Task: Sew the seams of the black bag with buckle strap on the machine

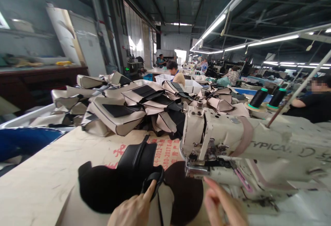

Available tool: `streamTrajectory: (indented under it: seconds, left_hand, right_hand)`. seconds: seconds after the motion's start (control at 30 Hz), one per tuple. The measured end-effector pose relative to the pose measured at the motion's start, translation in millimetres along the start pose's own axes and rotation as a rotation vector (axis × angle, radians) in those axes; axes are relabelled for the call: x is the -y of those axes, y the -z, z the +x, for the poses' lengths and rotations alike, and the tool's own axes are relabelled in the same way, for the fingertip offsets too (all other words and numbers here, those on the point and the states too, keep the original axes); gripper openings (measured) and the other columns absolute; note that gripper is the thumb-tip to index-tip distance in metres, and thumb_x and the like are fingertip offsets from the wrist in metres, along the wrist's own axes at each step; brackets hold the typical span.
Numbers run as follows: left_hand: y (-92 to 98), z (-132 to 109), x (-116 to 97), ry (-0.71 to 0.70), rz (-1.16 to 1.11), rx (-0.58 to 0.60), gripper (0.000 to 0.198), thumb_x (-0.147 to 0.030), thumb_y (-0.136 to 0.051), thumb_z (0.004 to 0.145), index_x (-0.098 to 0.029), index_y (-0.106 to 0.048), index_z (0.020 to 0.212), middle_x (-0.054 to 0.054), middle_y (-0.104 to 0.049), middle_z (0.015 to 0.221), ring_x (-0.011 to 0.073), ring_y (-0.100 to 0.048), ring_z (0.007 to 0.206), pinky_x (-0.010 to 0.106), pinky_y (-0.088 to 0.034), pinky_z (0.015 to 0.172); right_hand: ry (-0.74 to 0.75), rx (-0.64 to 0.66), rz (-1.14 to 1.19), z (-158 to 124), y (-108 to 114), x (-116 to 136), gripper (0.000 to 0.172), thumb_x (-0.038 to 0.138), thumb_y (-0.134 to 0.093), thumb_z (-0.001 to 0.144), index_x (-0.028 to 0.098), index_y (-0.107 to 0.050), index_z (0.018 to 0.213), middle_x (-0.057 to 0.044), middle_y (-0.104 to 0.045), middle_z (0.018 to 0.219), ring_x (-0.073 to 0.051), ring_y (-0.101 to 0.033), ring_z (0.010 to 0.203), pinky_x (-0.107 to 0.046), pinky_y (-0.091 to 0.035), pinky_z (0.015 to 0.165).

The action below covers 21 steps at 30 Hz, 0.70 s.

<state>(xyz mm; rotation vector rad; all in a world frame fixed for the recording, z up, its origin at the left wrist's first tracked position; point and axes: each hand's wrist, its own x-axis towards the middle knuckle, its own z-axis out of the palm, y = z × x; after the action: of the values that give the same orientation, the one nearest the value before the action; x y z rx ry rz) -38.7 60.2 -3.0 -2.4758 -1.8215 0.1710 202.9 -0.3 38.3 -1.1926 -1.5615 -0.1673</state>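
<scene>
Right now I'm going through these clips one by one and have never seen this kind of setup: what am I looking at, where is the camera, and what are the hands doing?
There is one picture, from a camera worn on a person's head, looking forward and down. At the bottom are that person's bare hands. The left hand pinches a black strap loop on a black fabric piece lying on the cardboard-covered table. The right hand hovers open under the head of a beige sewing machine. Behind lies a pile of beige and black sewn pieces. Two black thread spools stand on the machine's far side. Other people sit at stations farther back.
</scene>
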Motion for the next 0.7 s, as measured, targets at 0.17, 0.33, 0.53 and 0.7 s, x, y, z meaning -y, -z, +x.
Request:
streamTrajectory:
  seconds: [0.17,0.33,0.53,0.7]
  left_hand:
    - [2.0,-3,0,-0.030,-0.005,-0.077,0.056,-0.001,-0.031,0.082,-0.024,-0.046,0.131,0.006,-0.069,0.070,0.0168,-0.065,0.061,0.025,-0.047,0.056]
    - [8.4,8,-6,-0.050,-0.023,-0.123,0.052,-0.003,-0.033,0.082,-0.021,-0.048,0.130,0.007,-0.069,0.068,0.0185,-0.066,0.061,0.025,-0.046,0.054]
    - [14.0,27,17,-0.064,-0.004,-0.182,0.041,-0.017,-0.031,0.089,-0.023,-0.055,0.122,0.006,-0.069,0.064,0.0219,-0.067,0.059,0.025,-0.039,0.047]
    - [-9.2,-4,75,-0.018,0.067,-0.210,0.049,-0.010,-0.026,0.086,-0.029,-0.055,0.121,0.001,-0.066,0.064,0.0188,-0.063,0.060,0.029,-0.041,0.054]
  right_hand:
    - [-0.370,-0.098,0.234,14,-91,36,0.027,0.030,-0.038,0.094,0.012,-0.044,0.114,-0.003,-0.059,0.074,-0.010,-0.056,0.055,-0.017,-0.046,0.050]
    - [-0.135,0.017,0.000,10,-93,6,0.021,0.028,-0.038,0.095,0.014,-0.048,0.106,-0.003,-0.061,0.070,-0.013,-0.060,0.058,-0.020,-0.042,0.051]
    - [0.292,0.276,-0.274,21,-31,-19,0.019,0.031,-0.050,0.090,0.017,-0.057,0.100,-0.003,-0.062,0.071,-0.017,-0.060,0.063,-0.027,-0.044,0.057]
    - [0.266,0.090,-0.088,-11,-37,4,0.037,0.013,-0.044,0.088,0.015,-0.046,0.125,-0.009,-0.063,0.100,-0.016,-0.063,0.083,-0.024,-0.052,0.071]
